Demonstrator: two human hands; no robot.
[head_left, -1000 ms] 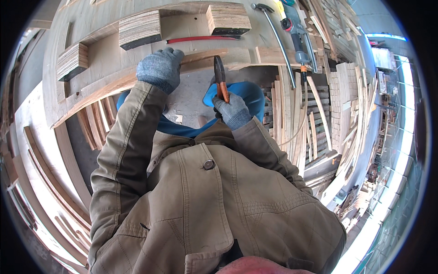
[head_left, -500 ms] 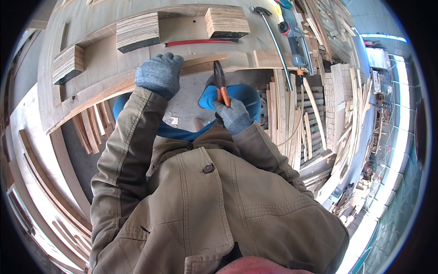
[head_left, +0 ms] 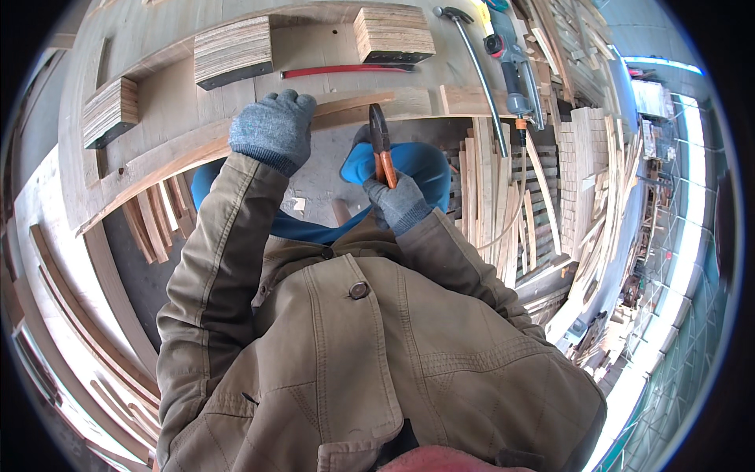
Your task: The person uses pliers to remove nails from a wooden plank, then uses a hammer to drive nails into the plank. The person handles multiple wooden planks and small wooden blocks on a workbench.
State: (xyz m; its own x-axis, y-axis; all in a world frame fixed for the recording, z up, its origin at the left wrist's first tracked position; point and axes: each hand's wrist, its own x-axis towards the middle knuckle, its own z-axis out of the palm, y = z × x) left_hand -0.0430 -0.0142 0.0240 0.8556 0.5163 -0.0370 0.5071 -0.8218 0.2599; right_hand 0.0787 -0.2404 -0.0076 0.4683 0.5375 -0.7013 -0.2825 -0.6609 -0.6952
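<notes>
My left hand (head_left: 271, 130), in a grey knitted glove, is closed over a long wooden strip (head_left: 346, 104) along the near edge of the workbench. Its curled fingers hide that part of the strip. In my gloved right hand (head_left: 399, 203) is a pair of pincers (head_left: 381, 145) with a dark metal head and orange handles. The pincers point away from me, their head close to the strip's right end. Beyond the strip lies a red pry bar (head_left: 346, 71) with a dark tip.
Three plywood blocks (head_left: 233, 51) stand on the workbench (head_left: 307, 47). To the right lie a hammer with a metal shaft (head_left: 476, 71) and a power tool (head_left: 513, 79) with a hose. Stacked timber strips (head_left: 491, 181) fill the right side; more boards (head_left: 149, 224) sit below the bench at left.
Both hands keep their holds and have barely shifted. The pincers stand slightly more upright in view. The bench and blocks appear moved a little toward the left.
</notes>
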